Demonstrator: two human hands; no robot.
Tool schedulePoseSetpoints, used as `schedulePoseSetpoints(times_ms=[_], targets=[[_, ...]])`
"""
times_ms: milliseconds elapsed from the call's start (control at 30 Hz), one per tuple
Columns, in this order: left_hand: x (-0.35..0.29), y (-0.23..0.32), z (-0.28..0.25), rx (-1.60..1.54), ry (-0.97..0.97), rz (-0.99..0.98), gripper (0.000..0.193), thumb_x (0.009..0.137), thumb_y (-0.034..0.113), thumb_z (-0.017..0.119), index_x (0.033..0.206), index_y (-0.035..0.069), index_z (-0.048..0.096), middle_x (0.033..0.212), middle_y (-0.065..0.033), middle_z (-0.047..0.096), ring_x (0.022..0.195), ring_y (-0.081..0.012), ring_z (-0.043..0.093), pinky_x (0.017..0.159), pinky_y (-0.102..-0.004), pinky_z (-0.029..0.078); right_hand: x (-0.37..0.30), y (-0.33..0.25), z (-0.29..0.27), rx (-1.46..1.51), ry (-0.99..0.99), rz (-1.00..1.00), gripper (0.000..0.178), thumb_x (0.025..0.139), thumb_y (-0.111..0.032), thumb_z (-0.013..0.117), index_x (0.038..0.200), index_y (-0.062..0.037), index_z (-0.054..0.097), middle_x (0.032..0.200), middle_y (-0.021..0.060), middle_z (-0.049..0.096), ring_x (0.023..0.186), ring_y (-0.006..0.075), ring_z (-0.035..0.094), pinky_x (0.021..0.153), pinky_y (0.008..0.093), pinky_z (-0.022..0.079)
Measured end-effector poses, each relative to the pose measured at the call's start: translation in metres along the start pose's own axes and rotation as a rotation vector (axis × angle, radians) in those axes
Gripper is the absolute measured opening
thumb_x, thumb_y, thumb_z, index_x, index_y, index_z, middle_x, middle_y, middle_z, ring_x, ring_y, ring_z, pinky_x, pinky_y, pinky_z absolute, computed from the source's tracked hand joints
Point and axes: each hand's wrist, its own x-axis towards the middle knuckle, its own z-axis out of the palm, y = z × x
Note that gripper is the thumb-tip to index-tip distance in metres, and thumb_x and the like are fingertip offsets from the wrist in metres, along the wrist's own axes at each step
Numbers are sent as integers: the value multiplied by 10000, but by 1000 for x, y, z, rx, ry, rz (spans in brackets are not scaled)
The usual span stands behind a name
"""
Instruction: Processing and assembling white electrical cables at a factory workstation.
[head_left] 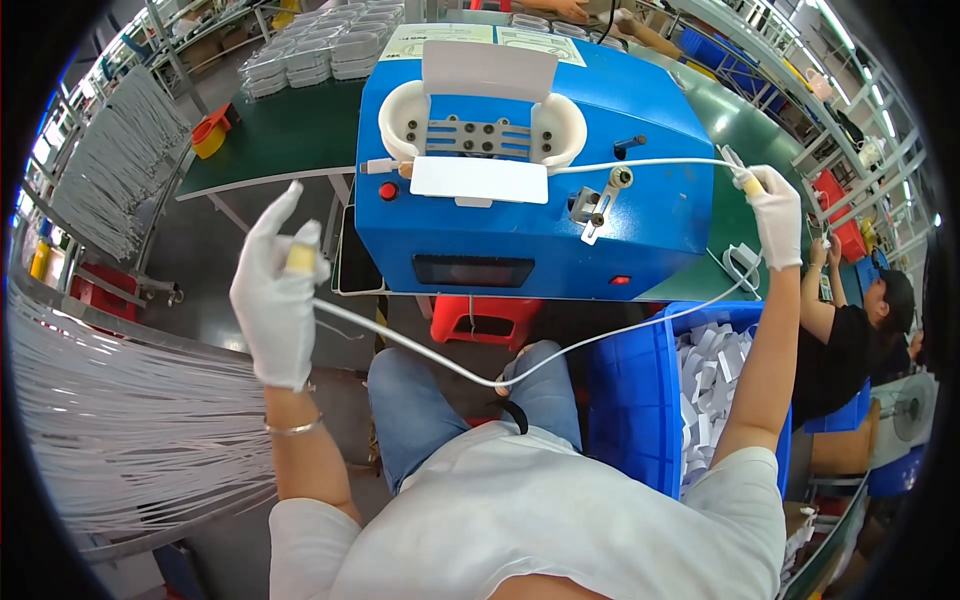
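Observation:
Both my hands wear white gloves with yellow wrapping on a finger. My left hand (280, 290) is raised left of the blue machine (640, 220), one finger stretched upward. Its other fingers appear curled at the end of a slack white cable (450, 365), though the grip itself is partly hidden. This cable sags across above my lap and rises toward the right. Beyond the machine's right side, my right hand (775, 210) pinches a white cable (650, 162) that runs taut to a white plate (480, 180) on the machine's front. A connector (378, 168) protrudes left of that plate.
A blue bin (630, 400) of white pieces stands right of my legs. Bundled white cables (140, 420) hang on racks at the left. Stacked clear trays (320, 50) and a yellow tape dispenser (208, 138) sit on the green table (290, 135). A co-worker (850, 340) sits at right.

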Motion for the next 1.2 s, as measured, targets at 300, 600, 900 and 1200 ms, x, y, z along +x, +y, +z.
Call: schedulePoseSetpoints(times_ms=[300,600,900,1200], targets=[[-36,10,4,-194,-552,-381,235,887,44,605,1114,-9,632,818,-24,604,625,-49,535,576,-188,448,-38,-7,-27,64,35,145,132,899,-172,619,838,-59,651,691,-73,509,574,-7,368,494,163,245],[-91,-33,53,-201,-1115,-615,264,891,57,588,1151,24,623,899,-55,650,737,-83,578,690,-232,483,-47,-34,-9,169,-97,116,97,871,-99,630,816,-19,634,772,-14,591,695,28,468,622,173,354],[-126,-69,78,-158,-1326,-714,343,874,138,606,1196,20,583,1044,-108,655,943,-154,625,868,-276,484,-47,-88,18,173,-204,138,44,856,-73,623,830,-40,632,757,-37,578,563,-9,425,471,148,274],[-135,-96,68,-27,-1268,-580,370,845,157,628,1189,23,601,1099,-113,646,977,-176,607,878,-293,465,-67,-105,24,309,-386,214,170,864,-138,647,780,8,622,649,3,588,389,6,425,359,156,283]])
